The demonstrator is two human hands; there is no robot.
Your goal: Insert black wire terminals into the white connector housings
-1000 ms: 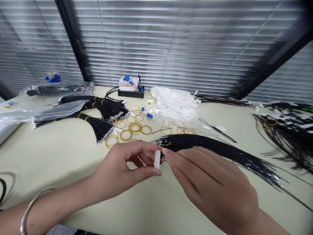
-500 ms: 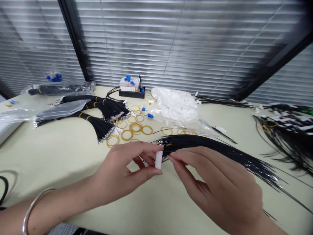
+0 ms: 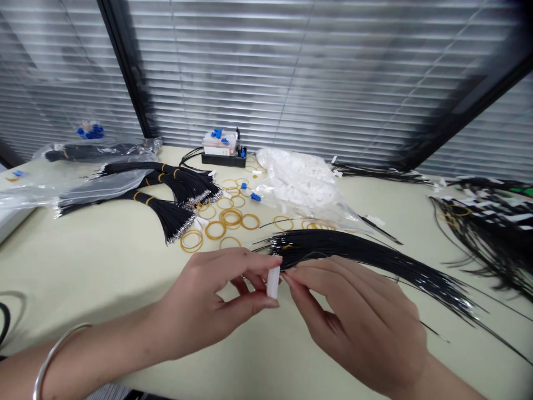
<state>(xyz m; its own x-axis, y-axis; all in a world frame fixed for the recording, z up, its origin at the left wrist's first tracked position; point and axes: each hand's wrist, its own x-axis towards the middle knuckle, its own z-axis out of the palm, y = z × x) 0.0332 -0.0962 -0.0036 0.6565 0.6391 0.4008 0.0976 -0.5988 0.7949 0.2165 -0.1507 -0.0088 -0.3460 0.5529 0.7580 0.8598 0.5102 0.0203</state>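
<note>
Above a pale worktable (image 3: pixel 104 261), the left hand (image 3: pixel 206 303) clamps a white connector (image 3: pixel 272 282) near upright, just left of the right hand (image 3: pixel 358 322), whose fingertips press together, contents unclear.

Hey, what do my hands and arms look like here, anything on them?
Your left hand and right hand are gloveless, and both arms look sleeveless as far as the view reaches. A thin, smooth, silver-coloured bangle rings the left forearm; nothing worn shows on the right.
</note>
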